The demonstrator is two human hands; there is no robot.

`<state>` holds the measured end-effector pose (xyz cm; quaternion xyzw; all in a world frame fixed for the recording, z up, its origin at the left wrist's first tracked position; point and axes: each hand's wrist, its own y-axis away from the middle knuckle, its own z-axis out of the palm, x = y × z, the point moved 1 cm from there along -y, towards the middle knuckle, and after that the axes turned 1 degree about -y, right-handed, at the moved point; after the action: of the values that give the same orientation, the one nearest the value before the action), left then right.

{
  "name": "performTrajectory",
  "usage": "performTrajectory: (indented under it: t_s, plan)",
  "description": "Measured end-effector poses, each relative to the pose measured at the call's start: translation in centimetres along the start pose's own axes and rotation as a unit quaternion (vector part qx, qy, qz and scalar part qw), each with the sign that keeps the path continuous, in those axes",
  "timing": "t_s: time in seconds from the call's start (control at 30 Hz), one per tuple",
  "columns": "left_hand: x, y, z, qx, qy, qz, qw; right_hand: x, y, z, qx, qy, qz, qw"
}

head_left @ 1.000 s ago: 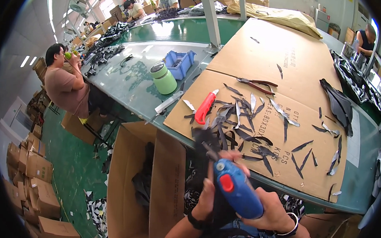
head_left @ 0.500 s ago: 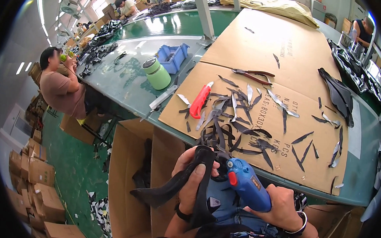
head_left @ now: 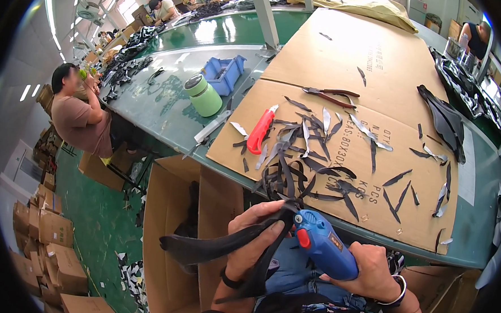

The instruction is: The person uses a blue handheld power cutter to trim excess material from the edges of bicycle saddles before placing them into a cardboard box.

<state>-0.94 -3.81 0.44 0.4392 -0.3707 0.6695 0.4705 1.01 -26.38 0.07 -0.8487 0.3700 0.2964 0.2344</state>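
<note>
My left hand (head_left: pixel 251 241) grips a long black curved strip of material (head_left: pixel 200 245) that sticks out to the left over an open box. My right hand (head_left: pixel 372 271) holds a blue glue gun (head_left: pixel 324 248) with a red trigger; its nozzle touches the strip near my left fingers. Both hands are low in the head view, in front of the table edge. Just beyond them, several black and silver strips (head_left: pixel 301 165) lie scattered on a sheet of cardboard (head_left: pixel 391 73).
A red utility knife (head_left: pixel 260 131), red-handled pliers (head_left: pixel 330 95), a green jar (head_left: pixel 204 95) and a blue tray (head_left: pixel 223 74) lie on the green table (head_left: pixel 168 112). An open cardboard box (head_left: pixel 170 237) stands at lower left. A seated person (head_left: pixel 80 116) works on the left.
My hands have turned the strip so its long end now points left, and the glue gun has come down onto it near my left fingers.
</note>
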Motion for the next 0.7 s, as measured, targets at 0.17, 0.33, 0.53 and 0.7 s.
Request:
performTrajectory:
  t_s: [0.17,0.33,0.53,0.7]
  plan:
    - [2.1,-1.0,-1.7,-0.089,-0.075,-0.184,0.976,1.0,0.4,-0.3,-0.049,-0.009,0.027,0.998]
    - [3.3,-1.8,-2.5,-0.106,-0.079,-0.248,0.96,2.1,1.2,-0.3,-0.048,0.075,0.002,0.996]
    - [3.5,-3.0,-2.8,-0.2,-0.159,-0.297,0.92,2.1,1.2,-0.2,-0.07,0.068,-0.034,0.995]
    - [1.9,-3.9,-3.3,-0.314,-0.256,-0.228,0.885,2.2,1.5,0.2,-0.08,0.07,-0.04,0.994]
